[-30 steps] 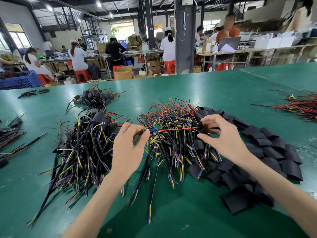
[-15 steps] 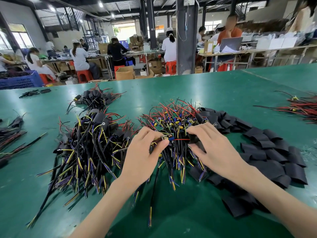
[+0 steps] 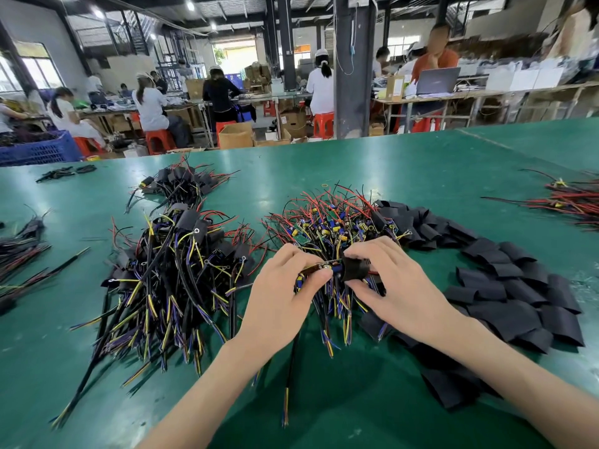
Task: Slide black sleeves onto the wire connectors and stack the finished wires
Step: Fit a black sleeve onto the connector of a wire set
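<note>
One black sleeve (image 3: 355,268) is meeting the right end of a wire connector (image 3: 328,265), a small board with blue and yellow parts. The left hand (image 3: 278,296) is pinching the connector and the right hand (image 3: 398,286) is pinching the sleeve. Unsleeved wires (image 3: 334,222) are lying heaped just behind, loose flat sleeves (image 3: 505,286) are spreading to the right, and finished wires (image 3: 168,270) are lying stacked to the left.

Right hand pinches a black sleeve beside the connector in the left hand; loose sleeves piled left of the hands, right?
The right hand does pinch a black sleeve beside the connector in the left hand, but the head view shows the loose sleeves piled right of the hands, not left.
</note>
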`<state>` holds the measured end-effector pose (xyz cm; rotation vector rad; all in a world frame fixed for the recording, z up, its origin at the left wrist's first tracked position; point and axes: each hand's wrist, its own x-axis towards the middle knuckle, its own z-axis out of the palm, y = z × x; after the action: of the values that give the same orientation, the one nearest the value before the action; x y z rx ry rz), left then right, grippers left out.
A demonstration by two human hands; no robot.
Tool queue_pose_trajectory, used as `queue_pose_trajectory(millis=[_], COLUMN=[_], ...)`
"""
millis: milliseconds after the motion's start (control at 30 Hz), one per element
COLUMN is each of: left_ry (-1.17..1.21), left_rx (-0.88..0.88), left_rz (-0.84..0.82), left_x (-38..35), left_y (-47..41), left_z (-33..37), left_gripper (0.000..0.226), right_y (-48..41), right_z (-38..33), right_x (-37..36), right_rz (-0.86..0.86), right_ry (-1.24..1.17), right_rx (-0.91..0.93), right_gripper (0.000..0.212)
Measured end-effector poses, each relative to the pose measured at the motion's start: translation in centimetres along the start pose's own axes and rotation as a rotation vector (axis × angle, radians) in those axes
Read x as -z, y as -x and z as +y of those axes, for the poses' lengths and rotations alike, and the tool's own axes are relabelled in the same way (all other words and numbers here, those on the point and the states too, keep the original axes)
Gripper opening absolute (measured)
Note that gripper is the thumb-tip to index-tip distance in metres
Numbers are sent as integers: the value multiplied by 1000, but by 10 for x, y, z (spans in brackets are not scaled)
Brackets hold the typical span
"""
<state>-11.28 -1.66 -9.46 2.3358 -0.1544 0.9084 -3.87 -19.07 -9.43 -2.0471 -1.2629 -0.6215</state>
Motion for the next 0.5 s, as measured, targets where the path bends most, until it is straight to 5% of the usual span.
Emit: queue_pose_trajectory(millis=[500], left_ry=[1], left_rx=[-52], left_rz=[-133], left_x=[3], left_y=[0], left_z=[2], left_gripper=[17], right_y=[0], right_z=[7], right_x=[7], right_rz=[-135], right_ry=[-361], right_rx=[-163], right_gripper=[35])
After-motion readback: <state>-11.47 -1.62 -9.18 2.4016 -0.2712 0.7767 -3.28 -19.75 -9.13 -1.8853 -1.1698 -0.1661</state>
